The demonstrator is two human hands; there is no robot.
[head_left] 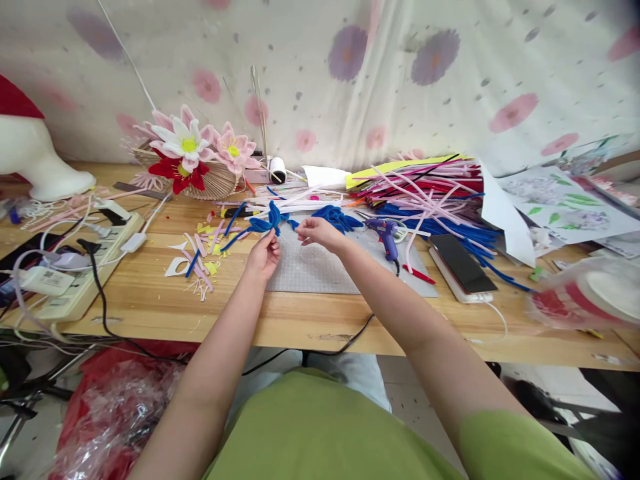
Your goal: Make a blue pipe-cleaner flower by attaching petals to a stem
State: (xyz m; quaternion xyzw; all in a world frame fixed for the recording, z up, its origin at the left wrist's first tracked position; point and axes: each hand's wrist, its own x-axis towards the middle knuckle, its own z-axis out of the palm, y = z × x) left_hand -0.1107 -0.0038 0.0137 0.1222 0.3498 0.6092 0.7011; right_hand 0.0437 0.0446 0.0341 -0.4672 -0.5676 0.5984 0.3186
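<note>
My left hand [265, 256] is closed around the base of a blue pipe-cleaner flower [273, 219], whose looped petals fan out above the fingertips. Just to its right my right hand [320, 233] hovers over the mat with its fingers pinched; whatever sits between them is too small to make out. Faint thin strands show between the two hands. More blue pipe-cleaner pieces [336, 218] lie behind the right hand on the grey cutting mat [315, 277]. A purple glue gun [387, 239] rests on the mat's right part, beside a red pen-like tool [419, 274].
Pipe-cleaner bundles [425, 193] fill the back right, near a phone [463, 263] and a plastic-wrapped cup [590, 297]. Offcuts [203, 257] are scattered left of the mat. Farther left are finished flowers [187, 147], a power strip [90, 267] with cables and a white mannequin head [35, 157].
</note>
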